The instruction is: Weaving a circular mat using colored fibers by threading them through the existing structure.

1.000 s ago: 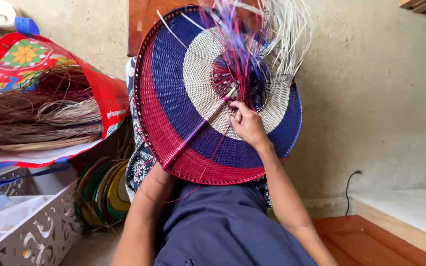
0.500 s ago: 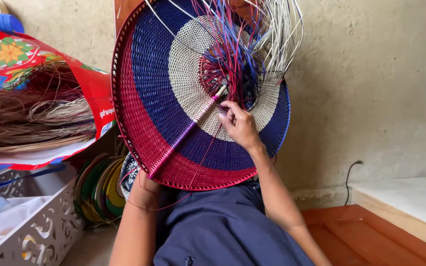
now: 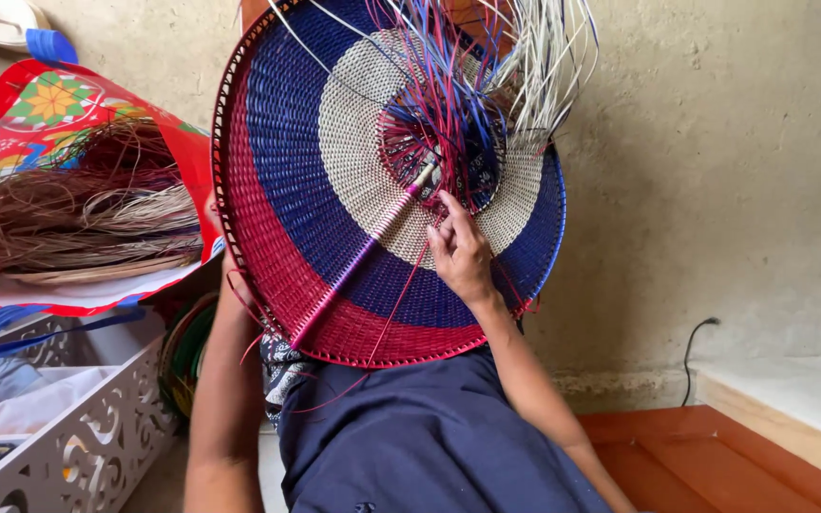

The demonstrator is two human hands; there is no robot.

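A round woven disc [image 3: 287, 218] with red, blue and cream rings stands upright on my lap. Loose red, blue and pale strands [image 3: 486, 76] sprout from its middle. A purple-wrapped stick [image 3: 353, 261] runs from the centre down to the rim. My right hand [image 3: 460, 252] rests on the disc's face just below the centre, fingers pinched on a thin red strand [image 3: 401, 304] that trails to the lower rim. My left forearm [image 3: 225, 389] goes up behind the disc, and the hand itself is hidden.
A red patterned bag [image 3: 40, 123] at the left holds bundles of brown and pale fibre [image 3: 87, 218]. Below it is a white cut-out basket [image 3: 97, 446] with cloth. Coiled green material [image 3: 192, 351] lies beside my leg. A plaster wall is behind, with a wooden step [image 3: 772, 408] and a black cable [image 3: 696, 342] at right.
The disc has tipped and shifted slightly left in view. My right hand stays near the centre, moving a little lower along the red strand.
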